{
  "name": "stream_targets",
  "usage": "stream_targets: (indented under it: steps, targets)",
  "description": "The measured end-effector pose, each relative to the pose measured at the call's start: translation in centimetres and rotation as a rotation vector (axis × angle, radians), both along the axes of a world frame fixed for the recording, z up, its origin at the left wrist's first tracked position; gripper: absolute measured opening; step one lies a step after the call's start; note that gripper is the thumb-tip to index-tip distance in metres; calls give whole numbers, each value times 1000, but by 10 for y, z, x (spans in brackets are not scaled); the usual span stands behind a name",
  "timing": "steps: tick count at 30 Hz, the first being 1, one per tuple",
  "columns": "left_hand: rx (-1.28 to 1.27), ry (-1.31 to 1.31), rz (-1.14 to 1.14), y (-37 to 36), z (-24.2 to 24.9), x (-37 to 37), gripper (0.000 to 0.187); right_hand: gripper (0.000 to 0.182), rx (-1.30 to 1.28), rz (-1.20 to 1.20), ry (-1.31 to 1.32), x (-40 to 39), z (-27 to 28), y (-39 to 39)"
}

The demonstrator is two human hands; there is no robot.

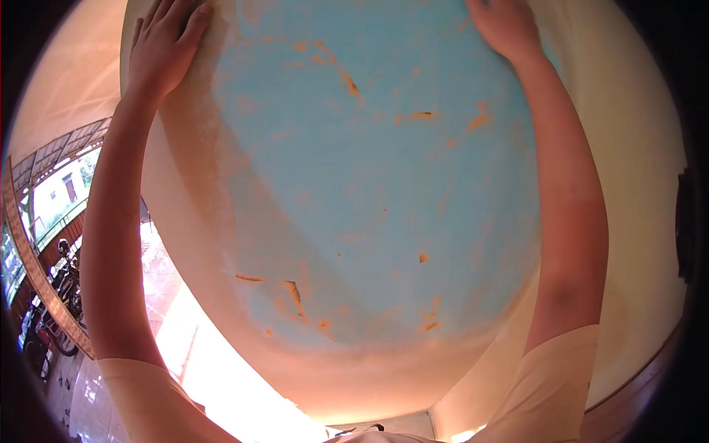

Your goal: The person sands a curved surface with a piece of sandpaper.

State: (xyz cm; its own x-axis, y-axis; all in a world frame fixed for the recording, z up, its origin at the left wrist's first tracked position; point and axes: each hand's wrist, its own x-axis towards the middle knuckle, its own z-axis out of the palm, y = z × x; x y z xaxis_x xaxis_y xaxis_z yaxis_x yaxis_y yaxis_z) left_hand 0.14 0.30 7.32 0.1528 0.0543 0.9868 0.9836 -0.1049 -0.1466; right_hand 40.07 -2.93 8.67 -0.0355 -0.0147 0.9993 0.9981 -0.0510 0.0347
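Note:
In the head view, both arms reach up along a pale wall-like surface with a large light-blue patch [384,184]. The blue is scuffed, with orange-brown marks and several small chips or holes. At the upper left, my left hand [164,48] lies flat near the surface's left edge, fingers apart and nothing in it. My right hand [506,29] is at the top right, by the right border of the blue. Its thumb side shows stretched out; the other fingers are cut off by the frame's top. No object shows in it.
A pale wall [635,214] continues on the right. To the left, past the edge, lies a brightly lit floor [199,332]. Farther out stand a parked motorcycle [63,295], a fence and a white building [63,192]. A brown strip [44,273] crosses the far left.

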Motion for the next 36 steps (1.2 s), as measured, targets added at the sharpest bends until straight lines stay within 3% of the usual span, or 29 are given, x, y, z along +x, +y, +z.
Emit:
stream_targets:
  steps: [1, 8, 11, 13, 16, 17, 19, 20, 22, 23, 25, 26, 28, 29, 31, 36]
  targets:
    - [15, -5, -43, 4, 0, 3, 59, 61, 4, -4, 122, 12, 0, -2]
    - [13, -44, -79, 2, -3, 66, 66, 58, 100, -8, 72, 10, -10, 9]
    - [33, 0, -46, -9, -12, 113, 72, 50, 97, 69, -131, 2, -14, 14]
    - [65, 57, -69, -6, -18, 131, 74, 41, 27, 272, -318, -1, -20, 14]
    - [80, 147, -111, -2, -21, 146, 75, 36, 65, 220, -468, -1, -26, 0]
    - [55, 191, -193, -3, -22, 148, 74, 36, 66, 226, -469, -2, -29, -6]
    - [58, 242, -416, -13, -28, 156, 70, 47, -267, 163, -330, -8, -34, -23]
    - [64, 240, -411, -18, -32, 162, 70, 47, -261, 166, -333, -3, -34, -18]
    - [172, 355, -684, -25, -39, 176, 69, 41, 26, 277, -539, 10, -40, 2]
    - [296, 505, -676, -15, -36, 185, 71, 41, 30, 278, -542, 14, -43, 10]
    - [279, 618, -676, -18, -31, 209, 71, 19, 229, 224, -621, 18, -47, 17]
    - [256, 729, -679, -21, -28, 221, 72, 19, 230, 224, -626, 19, -46, 16]
    - [231, 744, -637, -16, -14, 241, 77, 32, -173, 205, -449, 19, -45, 11]
    - [202, 762, -592, -11, -6, 244, 83, 32, -168, 210, -452, 20, -48, 12]
    - [128, 775, -548, -8, 16, 240, 89, 17, 232, 466, -601, 21, -58, 17]
    - [108, 835, -454, 0, 31, 228, 91, 30, 190, 531, -577, 23, -58, 17]
